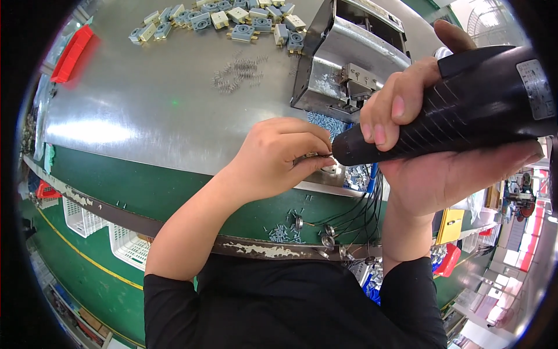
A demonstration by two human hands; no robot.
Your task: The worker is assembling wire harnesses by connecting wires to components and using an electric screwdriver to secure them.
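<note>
My right hand (401, 110) is wrapped around a thick black electric screwdriver (465, 104), which lies nearly level with its narrow end pointing left. At that end, my left hand (282, 152) is closed, thumb and fingers pinched on a small piece that they mostly hide. The screwdriver's nose meets the left fingertips, so its bit can hardly be seen. Just behind this spot lies a heap of small bluish screws (325, 123). Small metal parts (357, 177) fill a blue-edged tray close under the screwdriver.
A steel fixture box (354, 52) stands behind my hands. Grey and white plug-like housings (238, 17) crowd the far edge, with loose springs (238, 74) nearer. Screws (285, 234) and round metal pieces on black wires (328, 231) lie on the green front strip. A red bin (72, 53) sits far left.
</note>
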